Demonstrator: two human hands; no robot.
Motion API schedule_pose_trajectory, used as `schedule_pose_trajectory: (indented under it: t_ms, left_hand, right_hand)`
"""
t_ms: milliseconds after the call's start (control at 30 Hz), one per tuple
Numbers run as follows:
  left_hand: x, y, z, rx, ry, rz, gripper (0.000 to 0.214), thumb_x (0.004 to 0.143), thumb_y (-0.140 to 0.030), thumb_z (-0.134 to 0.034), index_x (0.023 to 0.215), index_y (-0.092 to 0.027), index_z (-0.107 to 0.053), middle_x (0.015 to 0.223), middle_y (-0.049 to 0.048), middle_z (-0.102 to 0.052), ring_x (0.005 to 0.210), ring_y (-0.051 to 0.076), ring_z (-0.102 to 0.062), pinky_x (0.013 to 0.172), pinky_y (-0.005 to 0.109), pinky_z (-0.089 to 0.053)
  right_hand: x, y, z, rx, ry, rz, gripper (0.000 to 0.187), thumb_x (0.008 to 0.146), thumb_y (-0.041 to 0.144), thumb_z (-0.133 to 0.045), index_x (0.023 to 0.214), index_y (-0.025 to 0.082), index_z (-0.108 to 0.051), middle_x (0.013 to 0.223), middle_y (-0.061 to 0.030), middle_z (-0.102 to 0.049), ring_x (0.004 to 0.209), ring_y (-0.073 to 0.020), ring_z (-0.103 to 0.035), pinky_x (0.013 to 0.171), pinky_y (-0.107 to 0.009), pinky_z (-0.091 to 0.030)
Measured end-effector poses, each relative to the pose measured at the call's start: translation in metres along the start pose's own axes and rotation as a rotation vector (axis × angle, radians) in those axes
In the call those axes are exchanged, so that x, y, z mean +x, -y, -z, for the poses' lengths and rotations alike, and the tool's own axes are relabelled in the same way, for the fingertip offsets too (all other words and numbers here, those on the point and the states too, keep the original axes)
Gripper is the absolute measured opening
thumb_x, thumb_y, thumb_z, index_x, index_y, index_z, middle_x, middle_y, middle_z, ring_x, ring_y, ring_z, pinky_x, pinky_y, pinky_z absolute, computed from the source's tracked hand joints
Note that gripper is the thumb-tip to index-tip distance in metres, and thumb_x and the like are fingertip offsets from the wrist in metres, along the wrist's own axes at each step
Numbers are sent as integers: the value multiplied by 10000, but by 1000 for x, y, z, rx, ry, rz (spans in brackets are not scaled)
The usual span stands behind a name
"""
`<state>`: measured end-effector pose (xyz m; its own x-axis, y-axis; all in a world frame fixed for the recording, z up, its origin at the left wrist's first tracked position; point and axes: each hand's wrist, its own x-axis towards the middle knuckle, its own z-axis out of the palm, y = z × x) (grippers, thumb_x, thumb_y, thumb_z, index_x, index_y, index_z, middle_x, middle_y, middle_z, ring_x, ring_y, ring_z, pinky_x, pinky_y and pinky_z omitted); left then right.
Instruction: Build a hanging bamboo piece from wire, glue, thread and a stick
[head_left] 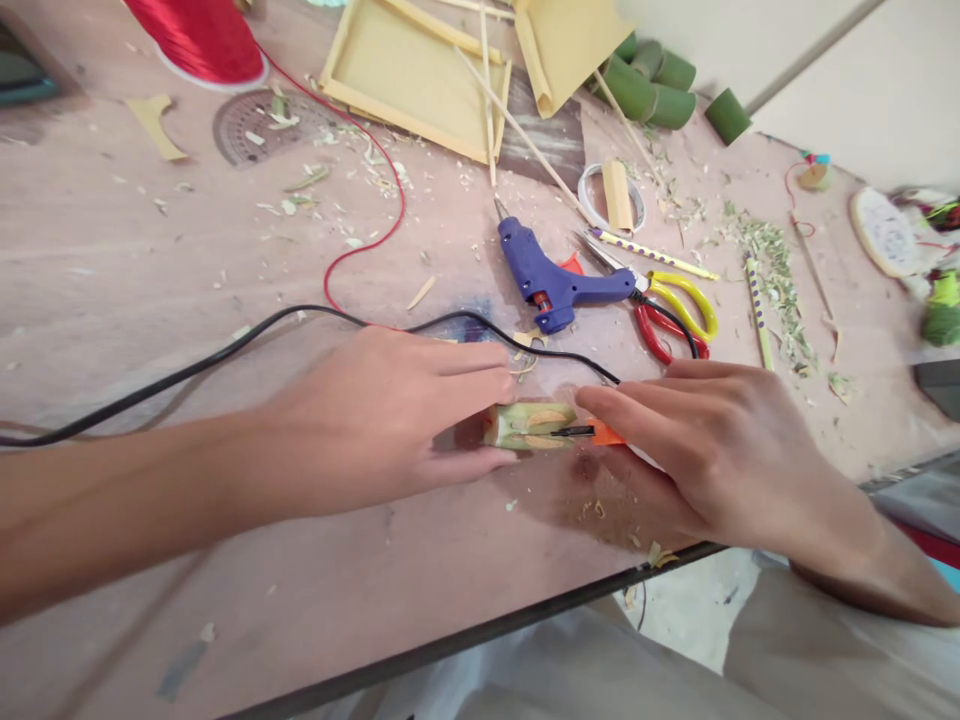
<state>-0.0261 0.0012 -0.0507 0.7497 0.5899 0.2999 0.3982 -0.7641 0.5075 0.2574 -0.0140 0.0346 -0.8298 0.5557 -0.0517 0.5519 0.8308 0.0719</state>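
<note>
Nearest the camera, the table edge (pixel 450 640) crosses the lower part of the frame on a slant. Above it, just below and right of the frame's centre, a short bamboo piece (pixel 534 414) lies between two bare hands.

The left hand (pixel 427 410), entering from the left, pinches the left end of the piece, thumb below and fingers above. The right hand (pixel 697 440), entering from the right, is closed about an orange-handled cutter (pixel 606 433), only part of whose handle shows. The right end of the bamboo piece is covered by the right-hand fingers; whether they also press on it cannot be determined.

Principal relation: the long axis of the piece runs left to right, from one hand toward the other, and the dark blade points left, lying roughly along that axis. Both hands are equally near, one at each end.

Beyond the hands runs a black cable (pixel 262 322). Farther up, right of centre, rest a blue hot-glue gun (pixel 559 275) and scissors (pixel 670 277) with yellow and red handles. Near the top lie a shallow yellow tray (pixel 412 80) and, to its right, cut green bamboo sections (pixel 630 88).
</note>
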Motion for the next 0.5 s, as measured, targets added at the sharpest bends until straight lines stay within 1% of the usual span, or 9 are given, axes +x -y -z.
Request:
schedule_pose_trajectory:
  t_ms: [133, 267, 400, 500]
  left_hand:
    - [-1, 0, 0, 18, 16, 16, 204, 1106, -349, -605, 976, -212, -681, 941, -23, -685, 787, 157, -642, 661, 307, -382]
    - [0, 0, 0, -3, 1, -8, 224, 1110, -352, -602, 950, -209, -668, 908, -29, -671, 756, 154, -627, 640, 313, -361]
    - [2, 0, 0, -20, -6, 17, 238, 1102, -351, -603, 905, -221, -642, 885, -45, -657, 715, 137, -595, 632, 315, -353]
    - [1, 0, 0, -14, 7, 16, 221, 1099, -355, -618, 922, -225, -644, 892, -48, -662, 724, 138, -601, 631, 318, -358]
  right_hand:
    - [0, -1, 0, 1, 6, -19, 203, 1093, 292, -573, 1154, 158, -713, 842, -2, -795, 577, -166, -583, 633, -358, -352]
    - [1, 0, -1, -2, 1, -18, 190, 1087, 299, -583, 1131, 162, -707, 884, -13, -816, 583, -162, -598, 639, -352, -358]
    - [2, 2, -2, -6, -9, -8, 175, 1085, 292, -575, 1097, 169, -699, 858, -8, -810, 573, -164, -594, 631, -348, -364]
    - [2, 3, -2, -6, -6, -7, 172, 1083, 292, -581, 1109, 167, -696, 850, -3, -804, 579, -172, -599, 634, -350, -382]
